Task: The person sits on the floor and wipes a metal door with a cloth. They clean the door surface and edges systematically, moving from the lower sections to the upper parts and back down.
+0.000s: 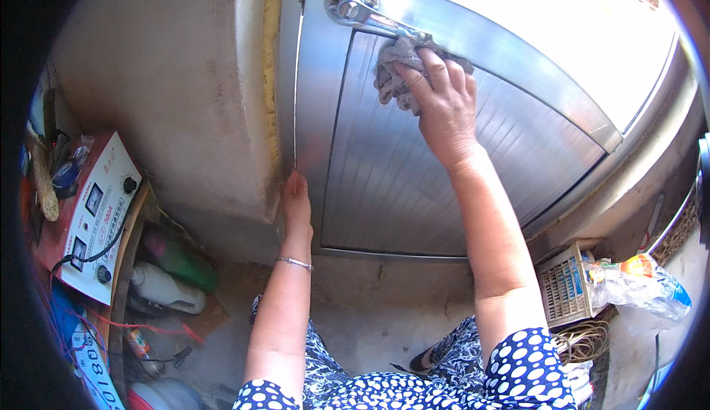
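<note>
My right hand (450,107) presses a crumpled grey rag (399,77) against the metal door (399,166). Its fingers spread over the cloth, just beneath the outer end of the shiny lever handle (373,17). Lower down, my left hand (296,203) is at the door's left edge, seen narrow from the side. It appears to grip that edge, with part of the fingers hidden. A thin bracelet (294,263) circles the left wrist. Ribbed panelling fills the lower door, and bright glare covers its upper right part.
On the left, a red-and-white box with dials (92,218) sits on a shelf, with bottles (168,288) and wires below. A plastic basket (566,284), a clear plastic bag (640,288) and coiled rope (584,342) lie at right. A plastered wall (163,77) adjoins the door.
</note>
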A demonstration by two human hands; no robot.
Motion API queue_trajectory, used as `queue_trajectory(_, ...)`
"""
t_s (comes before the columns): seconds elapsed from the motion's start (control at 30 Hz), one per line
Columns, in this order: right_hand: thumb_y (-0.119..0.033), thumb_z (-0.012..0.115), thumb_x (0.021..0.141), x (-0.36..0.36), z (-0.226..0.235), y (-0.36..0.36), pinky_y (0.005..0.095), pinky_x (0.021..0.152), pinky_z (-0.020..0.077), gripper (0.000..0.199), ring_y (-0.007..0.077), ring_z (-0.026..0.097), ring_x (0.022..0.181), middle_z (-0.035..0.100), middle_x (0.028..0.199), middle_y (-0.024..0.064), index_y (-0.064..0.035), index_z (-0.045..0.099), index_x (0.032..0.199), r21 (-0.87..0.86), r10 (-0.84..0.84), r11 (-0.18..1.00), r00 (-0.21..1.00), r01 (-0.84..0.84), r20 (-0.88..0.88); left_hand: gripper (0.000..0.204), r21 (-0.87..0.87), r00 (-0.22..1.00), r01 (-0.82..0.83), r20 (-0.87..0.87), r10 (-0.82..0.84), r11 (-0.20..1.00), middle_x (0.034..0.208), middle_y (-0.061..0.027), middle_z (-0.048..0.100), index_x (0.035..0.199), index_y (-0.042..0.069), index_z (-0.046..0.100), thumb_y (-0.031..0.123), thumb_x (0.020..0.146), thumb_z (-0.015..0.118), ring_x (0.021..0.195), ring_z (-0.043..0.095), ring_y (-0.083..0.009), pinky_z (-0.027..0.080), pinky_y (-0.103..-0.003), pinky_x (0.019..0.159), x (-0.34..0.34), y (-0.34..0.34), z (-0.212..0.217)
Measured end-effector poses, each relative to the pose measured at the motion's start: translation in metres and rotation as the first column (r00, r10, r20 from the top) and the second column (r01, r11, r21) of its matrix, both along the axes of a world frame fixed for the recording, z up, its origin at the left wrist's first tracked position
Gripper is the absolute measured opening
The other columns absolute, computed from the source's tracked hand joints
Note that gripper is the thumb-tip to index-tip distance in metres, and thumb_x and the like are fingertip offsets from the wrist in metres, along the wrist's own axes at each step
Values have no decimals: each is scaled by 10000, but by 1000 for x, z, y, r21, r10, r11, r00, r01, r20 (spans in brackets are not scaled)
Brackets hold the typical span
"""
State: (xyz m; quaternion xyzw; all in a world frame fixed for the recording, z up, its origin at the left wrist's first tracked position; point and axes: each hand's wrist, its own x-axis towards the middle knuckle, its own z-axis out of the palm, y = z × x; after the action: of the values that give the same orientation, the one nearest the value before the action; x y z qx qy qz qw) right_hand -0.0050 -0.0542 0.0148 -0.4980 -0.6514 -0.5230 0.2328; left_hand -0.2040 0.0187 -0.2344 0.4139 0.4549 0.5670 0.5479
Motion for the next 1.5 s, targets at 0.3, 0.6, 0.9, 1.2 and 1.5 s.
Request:
queue_trajectory(0.3,-133,662,713,-26,9,12,391,831,378,428,246,469,1070,521,1217,65,-171,624,1137,-51,-32,998,997,36,71,409,189,991,-29,-123,53,981,1309,-132,507,1318,32,483,232,963,502,1241,441,-243,346,-352,1021,11,-3,5)
queue_trajectory(0.6,-84,693,670,-45,21,16,383,935,337,492,239,433,1156,475,1281,49,-177,584,1140,-281,102,957,988,-66,113,413,334,955,-105,-228,189,937,1323,-145,497,1311,26,479,226,952,517,1239,440,-255,330,-363,1033,20,-7,10)
queue_trajectory(0.9,0,681,657,54,4,-35,432,922,394,509,284,469,1107,507,1232,89,-171,600,1130,-164,85,982,994,-96,-75,450,228,967,-147,-170,188,963,1333,-147,477,1340,20,440,216,947,535,1230,445,-255,344,-365,1020,24,-5,5)
queue_trajectory(1.2,114,613,670,157,8,-107,454,978,401,570,383,456,1148,501,1197,190,-88,549,1199,91,25,996,956,2,-292,454,254,939,-189,-236,250,949,1315,-151,487,1341,22,442,184,932,551,1210,458,-265,351,-363,1013,28,-5,-2)
queue_trajectory(1.5,-166,647,797,33,201,-30,420,888,446,311,253,549,1047,596,1068,84,-123,602,1101,193,515,855,831,-481,-210,474,261,940,-128,-276,201,957,1363,-140,463,1360,56,440,198,926,569,1223,460,-256,361,-369,1009,12,-2,5)
